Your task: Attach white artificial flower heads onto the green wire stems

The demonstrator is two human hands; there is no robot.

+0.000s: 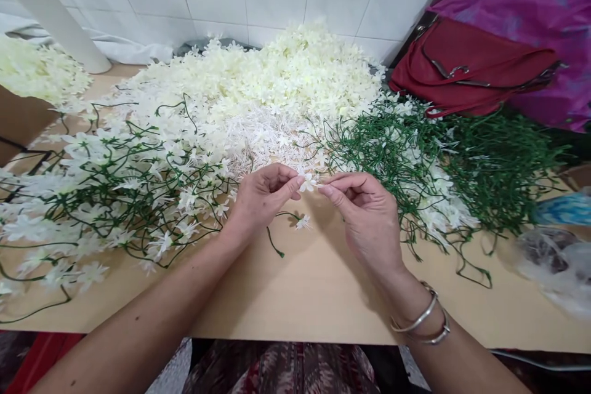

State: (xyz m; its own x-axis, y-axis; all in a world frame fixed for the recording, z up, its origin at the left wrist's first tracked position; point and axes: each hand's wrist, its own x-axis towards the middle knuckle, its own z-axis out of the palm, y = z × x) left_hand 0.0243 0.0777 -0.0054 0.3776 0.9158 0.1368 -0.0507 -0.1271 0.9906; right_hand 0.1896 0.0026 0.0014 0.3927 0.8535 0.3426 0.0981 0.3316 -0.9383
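Observation:
A small white artificial flower (308, 183) is pinched between the thumb and finger of my left hand (265, 194). Facing it, my right hand (367, 215) has its thumb and forefinger pressed together at the flower's right side, on a part too small to make out. Just below the hands, a green stem with a white flower tip (303, 221) and a bare green stem (276, 243) lie on the tan table (286, 301). Behind the hands spreads a heap of loose white stamen pieces (263, 138).
Cream petals (295, 68) are piled along the tiled wall. Flowers on green stems (115, 191) lie at left, green stems (498, 160) at right. A red bag (480, 64), a purple plastic bag (530, 6), a clear plastic bag (554, 258) and a white roll (58, 21) stand around.

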